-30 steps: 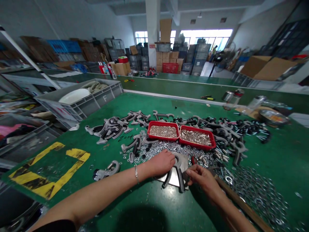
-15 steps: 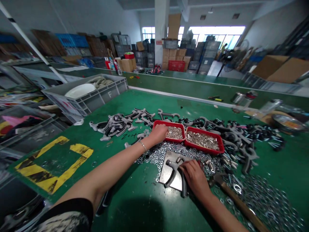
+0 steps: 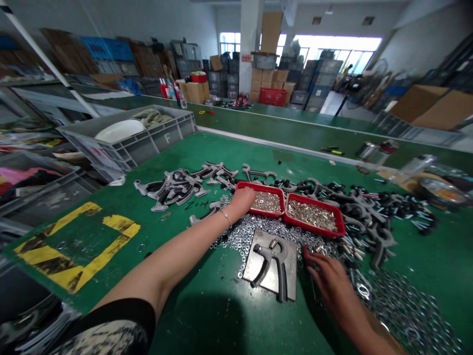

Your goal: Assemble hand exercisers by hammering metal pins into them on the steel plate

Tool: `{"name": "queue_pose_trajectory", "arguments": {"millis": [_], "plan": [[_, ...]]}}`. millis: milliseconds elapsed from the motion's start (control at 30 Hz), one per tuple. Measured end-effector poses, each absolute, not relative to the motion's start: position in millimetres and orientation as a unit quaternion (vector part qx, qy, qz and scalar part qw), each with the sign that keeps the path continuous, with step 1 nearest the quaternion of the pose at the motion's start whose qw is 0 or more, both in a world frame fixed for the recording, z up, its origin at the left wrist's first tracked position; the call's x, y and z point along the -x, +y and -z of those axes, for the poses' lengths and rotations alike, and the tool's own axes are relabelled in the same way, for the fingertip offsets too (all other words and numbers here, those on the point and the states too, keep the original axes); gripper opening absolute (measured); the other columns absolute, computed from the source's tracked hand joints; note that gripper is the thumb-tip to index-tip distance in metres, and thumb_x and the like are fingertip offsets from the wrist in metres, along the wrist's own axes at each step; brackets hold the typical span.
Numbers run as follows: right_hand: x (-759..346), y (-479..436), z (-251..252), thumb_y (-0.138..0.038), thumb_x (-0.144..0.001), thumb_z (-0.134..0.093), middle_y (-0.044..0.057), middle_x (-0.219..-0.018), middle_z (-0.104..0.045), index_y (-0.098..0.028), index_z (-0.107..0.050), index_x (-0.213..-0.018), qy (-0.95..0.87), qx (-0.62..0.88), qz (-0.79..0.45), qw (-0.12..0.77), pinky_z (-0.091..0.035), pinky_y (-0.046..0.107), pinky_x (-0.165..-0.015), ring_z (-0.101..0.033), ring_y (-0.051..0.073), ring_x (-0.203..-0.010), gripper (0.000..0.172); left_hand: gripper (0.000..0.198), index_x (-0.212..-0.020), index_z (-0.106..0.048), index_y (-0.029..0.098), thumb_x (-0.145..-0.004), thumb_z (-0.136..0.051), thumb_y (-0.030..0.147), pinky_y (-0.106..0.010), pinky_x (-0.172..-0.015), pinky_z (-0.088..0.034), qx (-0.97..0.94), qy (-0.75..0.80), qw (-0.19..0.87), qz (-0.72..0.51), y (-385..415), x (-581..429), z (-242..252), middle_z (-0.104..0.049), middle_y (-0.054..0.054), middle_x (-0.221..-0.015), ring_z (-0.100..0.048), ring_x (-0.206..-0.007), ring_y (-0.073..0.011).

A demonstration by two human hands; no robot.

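Plate [image 3: 254, 254] on bench [image 3: 111, 217], trays [image 3: 266, 202] behind it, washers [image 3: 244, 236] between

A wide factory hall [image 3: 199, 24] – daylight pours through a band of windows [image 3: 332, 49] at the far end, beside a white pillar [image 3: 248, 49] – with cardboard boxes [image 3: 268, 76] and grey plastic crates [image 3: 318, 79] stacked beyond a long green workbench [image 3: 288, 123].

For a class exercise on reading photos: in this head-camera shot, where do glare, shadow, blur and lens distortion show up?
In the head view, the back windows are blown out to white, the edge of the green table bows from the wide lens, a dark shadow lies near the bottom, and the right hand looks slightly soft.
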State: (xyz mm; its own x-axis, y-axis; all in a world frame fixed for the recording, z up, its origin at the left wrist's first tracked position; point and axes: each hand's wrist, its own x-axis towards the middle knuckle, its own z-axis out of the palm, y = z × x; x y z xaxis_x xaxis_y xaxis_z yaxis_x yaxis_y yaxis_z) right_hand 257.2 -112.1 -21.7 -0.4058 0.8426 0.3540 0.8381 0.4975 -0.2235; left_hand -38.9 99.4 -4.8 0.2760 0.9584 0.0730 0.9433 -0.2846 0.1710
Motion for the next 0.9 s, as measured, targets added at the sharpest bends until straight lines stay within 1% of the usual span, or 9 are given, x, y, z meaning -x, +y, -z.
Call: {"name": "queue_pose_trajectory", "arguments": {"millis": [33,100,200,300,367,533,600,733,900], "plan": [[-280,-125,21,-0.035,-0.097,-0.044,0.016,-0.109,-0.063,-0.016,-0.057,-0.115,-0.819,0.535,0.032,0.205,-0.05,0.046,-0.083,-0.057,0.03,-0.098,0.029,0.026,-0.1,-0.063,0.003,-0.089,-0.04,0.001,-0.041,-0.09,-0.049,-0.797,0.595,0.046,-0.09,99,39,5,-0.065,-0.026,-0.107,-0.065,-0.104,-0.0309],[-324,-150,22,-0.042,-0.093,-0.05,0.014,-0.097,-0.065,-0.017,-0.061,-0.106,-0.817,0.563,0.063,0.108,-0.047,0.048,-0.073,-0.056,0.03,-0.081,0.031,0.026,-0.105,-0.061,0.002,-0.09,-0.039,0.001,-0.041,-0.092,-0.048,-0.797,0.592,0.048,-0.107,99,37,6,-0.063,-0.026,-0.109,-0.063,-0.107,-0.0308],[-362,-175,29,-0.043,-0.09,-0.051,0.01,-0.077,-0.064,-0.02,-0.063,-0.087,-0.83,0.546,0.082,0.081,-0.043,0.042,-0.061,-0.052,0.026,-0.066,0.026,0.026,-0.107,-0.058,0.003,-0.09,-0.039,0.002,-0.041,-0.092,-0.048,-0.795,0.588,0.06,-0.134,99,31,6,-0.063,-0.024,-0.108,-0.063,-0.106,-0.0294],[-365,-175,30,-0.045,-0.09,-0.051,0.008,-0.07,-0.062,-0.022,-0.06,-0.077,-0.824,0.555,0.063,0.09,-0.043,0.04,-0.061,-0.053,0.025,-0.065,0.028,0.025,-0.105,-0.058,0.005,-0.09,-0.039,0.002,-0.04,-0.09,-0.049,-0.789,0.585,0.083,-0.169,97,32,6,-0.064,-0.022,-0.105,-0.065,-0.102,-0.027],[-361,-167,27,-0.051,-0.089,-0.052,0.008,-0.074,-0.063,-0.023,-0.058,-0.076,-0.803,0.586,0.033,0.103,-0.046,0.039,-0.062,-0.056,0.025,-0.067,0.031,0.022,-0.102,-0.06,0.008,-0.089,-0.043,0.004,-0.037,-0.09,-0.049,-0.783,0.58,0.105,-0.2,93,39,5,-0.066,-0.018,-0.103,-0.065,-0.1,-0.0245],[-352,-153,12,-0.059,-0.082,-0.051,0.009,-0.067,-0.063,-0.024,-0.058,-0.071,-0.721,0.666,-0.132,0.138,-0.051,0.037,-0.053,-0.061,0.024,-0.057,0.036,0.014,-0.098,-0.062,0.013,-0.087,-0.054,0.012,-0.034,-0.087,-0.05,-0.752,0.562,0.177,-0.296,79,62,-5,-0.07,-0.009,-0.094,-0.065,-0.093,-0.0217],[-339,-153,1,-0.06,-0.082,-0.052,0.009,-0.069,-0.066,-0.024,-0.062,-0.079,-0.698,0.667,-0.203,0.163,-0.052,0.035,-0.051,-0.063,0.024,-0.057,0.037,0.011,-0.095,-0.063,0.014,-0.088,-0.055,0.017,-0.033,-0.084,-0.051,-0.74,0.548,0.217,-0.326,69,64,-8,-0.07,-0.007,-0.091,-0.067,-0.088,-0.0198],[-291,-155,-26,-0.06,-0.086,-0.048,0.006,-0.077,-0.071,-0.026,-0.061,-0.112,-0.669,0.638,-0.335,0.179,-0.053,0.033,-0.054,-0.065,0.024,-0.059,0.044,0.01,-0.093,-0.064,0.014,-0.088,-0.058,0.018,-0.028,-0.075,-0.055,-0.73,0.499,0.318,-0.342,39,52,-12,-0.072,-0.004,-0.086,-0.069,-0.077,-0.015],[-236,-141,-37,-0.058,-0.092,-0.039,0.005,-0.073,-0.068,-0.028,-0.062,-0.098,-0.681,0.616,-0.349,0.186,-0.049,0.031,-0.06,-0.063,0.023,-0.063,0.039,0.009,-0.091,-0.066,0.014,-0.083,-0.062,0.016,-0.031,-0.077,-0.056,-0.661,0.434,0.496,-0.357,3,44,-9,-0.074,-0.006,-0.084,-0.072,-0.077,-0.0157]]}}
